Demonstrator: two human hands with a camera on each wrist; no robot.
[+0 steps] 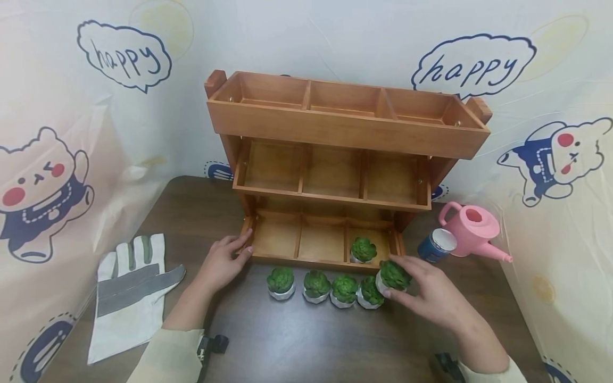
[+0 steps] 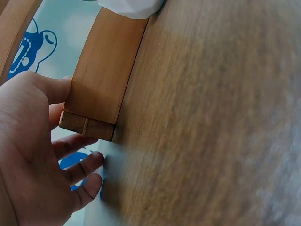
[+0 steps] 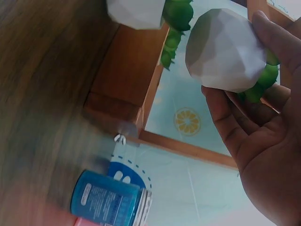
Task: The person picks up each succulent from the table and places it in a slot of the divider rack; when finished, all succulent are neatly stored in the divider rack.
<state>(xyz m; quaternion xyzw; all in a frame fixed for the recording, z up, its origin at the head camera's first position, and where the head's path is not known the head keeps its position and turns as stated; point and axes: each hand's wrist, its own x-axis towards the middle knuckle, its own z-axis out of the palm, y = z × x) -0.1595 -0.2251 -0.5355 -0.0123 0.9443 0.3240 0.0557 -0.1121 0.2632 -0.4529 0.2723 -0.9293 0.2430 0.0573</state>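
Observation:
In the head view my right hand [image 1: 433, 290] holds a potted succulent [image 1: 394, 275], green leaves in a white faceted pot, above the table near the shelf's right front corner. The right wrist view shows its pot [image 3: 225, 49] tilted, base toward the camera, between thumb and fingers. My left hand [image 1: 225, 264] grips the left end of the bottom tier of a three-tier wooden planter shelf [image 1: 349, 123], thumb on the edge in the left wrist view. One succulent [image 1: 363, 250] stands in the bottom tier's right compartment. Several more, including a succulent [image 1: 280, 283], stand in a row before the shelf.
Right of the shelf stand a blue can [image 1: 437, 245] with a pale top and a pink watering can [image 1: 474, 229], its spout pointing right. A white and grey work glove [image 1: 129, 298] lies at the left. Printed curtains hang behind and beside the dark wooden table [image 1: 306, 340].

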